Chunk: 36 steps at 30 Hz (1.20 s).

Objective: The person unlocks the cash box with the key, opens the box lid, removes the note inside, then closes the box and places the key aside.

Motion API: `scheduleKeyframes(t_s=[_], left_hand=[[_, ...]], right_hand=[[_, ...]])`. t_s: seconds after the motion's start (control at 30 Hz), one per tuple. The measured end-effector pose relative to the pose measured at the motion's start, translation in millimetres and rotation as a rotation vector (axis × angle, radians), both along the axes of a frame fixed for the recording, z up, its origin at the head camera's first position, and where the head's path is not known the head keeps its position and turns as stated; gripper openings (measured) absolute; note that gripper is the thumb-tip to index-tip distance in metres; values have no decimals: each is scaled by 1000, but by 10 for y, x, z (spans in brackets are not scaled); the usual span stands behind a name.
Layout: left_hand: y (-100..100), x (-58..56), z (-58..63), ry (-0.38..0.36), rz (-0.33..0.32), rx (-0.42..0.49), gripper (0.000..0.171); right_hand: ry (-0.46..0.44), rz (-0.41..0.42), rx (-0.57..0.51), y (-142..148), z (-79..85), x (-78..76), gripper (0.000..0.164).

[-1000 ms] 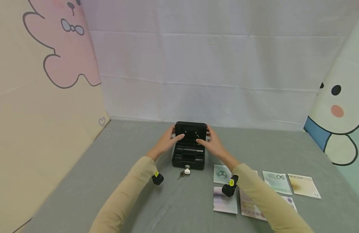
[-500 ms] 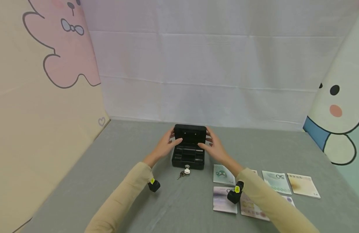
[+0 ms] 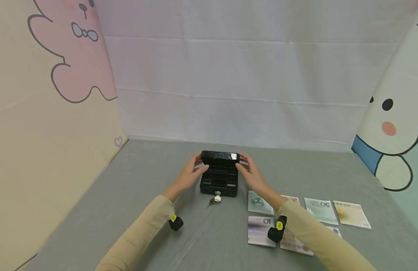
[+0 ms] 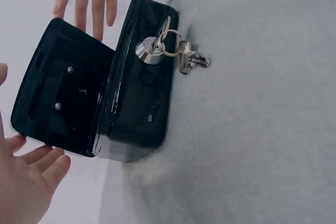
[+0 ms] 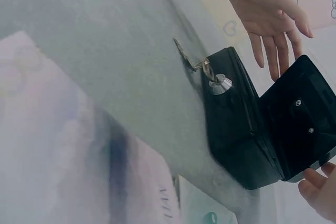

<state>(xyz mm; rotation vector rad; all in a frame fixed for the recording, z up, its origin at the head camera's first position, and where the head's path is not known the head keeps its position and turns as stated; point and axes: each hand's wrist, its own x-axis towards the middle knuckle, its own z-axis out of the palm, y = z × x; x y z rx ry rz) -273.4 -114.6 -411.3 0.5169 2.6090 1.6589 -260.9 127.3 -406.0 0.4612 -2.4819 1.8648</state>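
A black cash box point(image 3: 218, 187) stands on the grey table with its lid point(image 3: 220, 158) raised at a slant. My left hand point(image 3: 186, 175) touches the lid's left edge, fingers fairly straight and thumb spread toward the front. On the opposite side my right hand point(image 3: 251, 175) rests its fingertips against the lid's right edge, its thumb near the front face. In the left wrist view, a silver lock point(image 4: 149, 51) on the box front carries a ring of keys point(image 4: 188, 59). Sections show inside the box; its deeper part is dark.
To the right lie several stacks of banknotes, among them a purple stack point(image 3: 260, 230), a green stack point(image 3: 321, 210) and a yellowish stack point(image 3: 352, 214). My right forearm passes over some of them. A white cloth wall point(image 3: 243, 120) rises behind the table.
Both hands have brought the lid forward and down, so its top edge stands lower. My wrists have drawn slightly back and outward. Box body, keys and banknotes stay put.
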Motion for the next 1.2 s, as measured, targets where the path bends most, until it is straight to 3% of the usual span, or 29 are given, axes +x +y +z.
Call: scheduleKeyframes(t_s=[0.23, 0.6, 0.87, 1.2], left_hand=[[7, 63, -61, 20, 43, 22, 58], [30, 153, -181, 88, 127, 4, 48], [27, 230, -235, 121, 113, -22, 42], [11, 322, -296, 147, 77, -24, 44]], right_hand=[[67, -41, -39, -21, -65, 33, 38], [-3, -8, -19, 8, -83, 156, 42], [102, -58, -14, -21, -207, 217, 40], [142, -107, 36, -51, -292, 272, 38]])
